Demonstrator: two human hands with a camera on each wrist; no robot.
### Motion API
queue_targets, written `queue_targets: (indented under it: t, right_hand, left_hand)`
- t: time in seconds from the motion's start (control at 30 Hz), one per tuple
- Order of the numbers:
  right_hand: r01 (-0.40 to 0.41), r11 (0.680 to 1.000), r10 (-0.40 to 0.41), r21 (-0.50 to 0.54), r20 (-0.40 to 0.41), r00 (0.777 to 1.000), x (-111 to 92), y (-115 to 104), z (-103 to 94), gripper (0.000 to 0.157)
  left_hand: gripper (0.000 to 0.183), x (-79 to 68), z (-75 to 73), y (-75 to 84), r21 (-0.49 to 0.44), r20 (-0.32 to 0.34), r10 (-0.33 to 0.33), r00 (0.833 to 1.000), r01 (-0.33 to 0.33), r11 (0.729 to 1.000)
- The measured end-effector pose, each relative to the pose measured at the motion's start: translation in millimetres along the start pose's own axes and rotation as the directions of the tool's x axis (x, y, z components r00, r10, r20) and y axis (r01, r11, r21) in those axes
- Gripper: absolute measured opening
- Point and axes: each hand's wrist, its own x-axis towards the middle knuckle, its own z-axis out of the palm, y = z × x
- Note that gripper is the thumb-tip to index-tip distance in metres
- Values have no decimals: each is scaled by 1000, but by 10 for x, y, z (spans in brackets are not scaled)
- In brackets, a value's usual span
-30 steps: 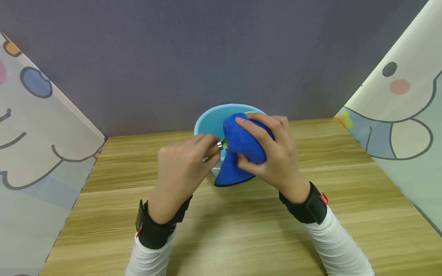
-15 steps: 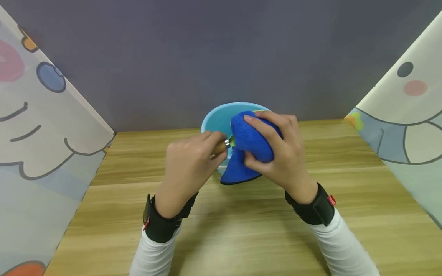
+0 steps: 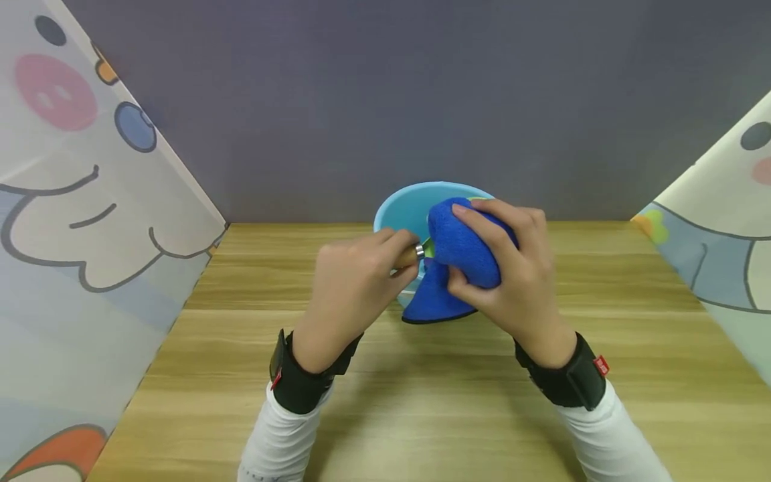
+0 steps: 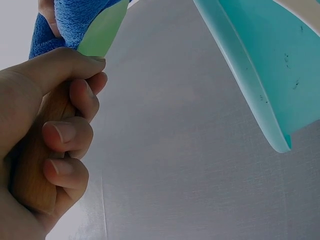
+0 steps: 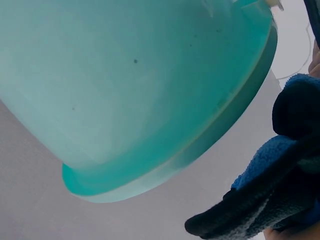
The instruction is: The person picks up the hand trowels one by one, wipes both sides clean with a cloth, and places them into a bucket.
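In the head view my left hand [image 3: 364, 274] grips the wooden handle [image 3: 407, 257] of a trowel with a metal collar. The trowel's green blade [image 4: 105, 30] shows in the left wrist view, partly covered by a blue cloth [image 3: 464, 244]. My right hand [image 3: 518, 261] holds the cloth bunched round the blade, thumb below and fingers above. A dark-edged corner of the cloth hangs down. Both hands are over the near side of a light blue bucket [image 3: 391, 206]. The blade's far part is mostly hidden by cloth and fingers.
The bucket stands on a wood-grain table [image 3: 421, 402], close to a grey back wall [image 3: 337, 100]. Cartoon-printed panels stand at the left [image 3: 72, 234] and right [image 3: 723, 234]. In the right wrist view the bucket's outer side [image 5: 125, 100] is near the hand.
The head view has turned left, so the bucket, hands and table appear further right. Both hands keep their grips, and the cloth stays round the trowel blade.
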Motion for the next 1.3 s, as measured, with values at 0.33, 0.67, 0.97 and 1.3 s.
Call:
queue_targets:
  t: [0.33, 0.67, 0.97, 1.3]
  right_hand:
    - [-7, 1000, 7, -14, 0, 1000, -9, 13, -30, 51]
    - [-14, 1000, 14, -8, -7, 1000, -4, 29, -17, 50]
    - [-40, 999, 40, -2, -13, 999, -2, 75, -36, 51]
    - [-87, 996, 87, 2, -59, 994, 19, 131, -89, 51]
  left_hand:
    - [4, 28, 15, 13, -12, 6, 8, 1000, -8, 1000]
    - [7, 32, 8, -5, -3, -12, 8, 1000, -8, 1000]
    - [9, 25, -2, -18, 1, -25, 0, 1000, 0, 1000]
    - [10, 43, -1, -13, 6, -37, -8, 999, 8, 1000]
